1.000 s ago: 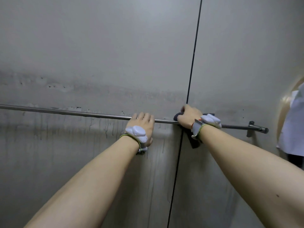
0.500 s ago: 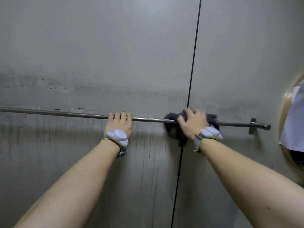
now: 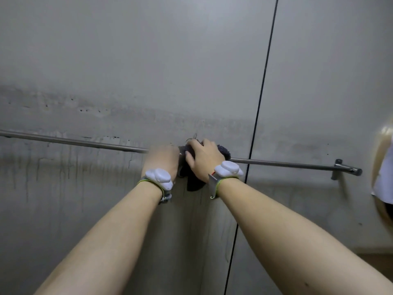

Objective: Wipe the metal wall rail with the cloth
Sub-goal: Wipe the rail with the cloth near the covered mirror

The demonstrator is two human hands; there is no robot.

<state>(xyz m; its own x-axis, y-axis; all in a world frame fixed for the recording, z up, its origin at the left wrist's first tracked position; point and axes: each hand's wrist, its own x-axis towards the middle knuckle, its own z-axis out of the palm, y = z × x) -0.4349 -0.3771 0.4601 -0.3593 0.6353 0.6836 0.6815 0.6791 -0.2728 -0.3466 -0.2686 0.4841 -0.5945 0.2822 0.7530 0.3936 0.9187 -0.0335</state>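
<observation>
Head view: the metal wall rail (image 3: pixel 287 165) runs across a stained grey wall (image 3: pixel 148 60), from the 9 o'clock edge down slightly to a bracket (image 3: pixel 337 173) near 3 o'clock. A dark vertical seam (image 3: pixel 263 81) between wall panels crosses behind the rail, at about 3 o'clock from both hands.

The cloth (image 3: pixel 193 184), dark grey and bunched, is draped over the rail near the middle of the picture. Part of it sits on top of the rail and a tail hangs below toward 6 o'clock. The right hand (image 3: pixel 204 160) grips the cloth against the rail, with its fingers curved over the top of the bundle and the thumb pressed on the cloth's 9 o'clock side.

The left hand (image 3: pixel 162 158) lies on the rail just at 9 o'clock from the right hand, touching or nearly touching the cloth. It is motion-blurred, so I cannot tell whether its fingers curl round the rail or only rest on it.

Each wrist carries a white sensor (image 3: pixel 159 177) on a green band. White fabric (image 3: pixel 385 179) shows at the 3 o'clock edge.
</observation>
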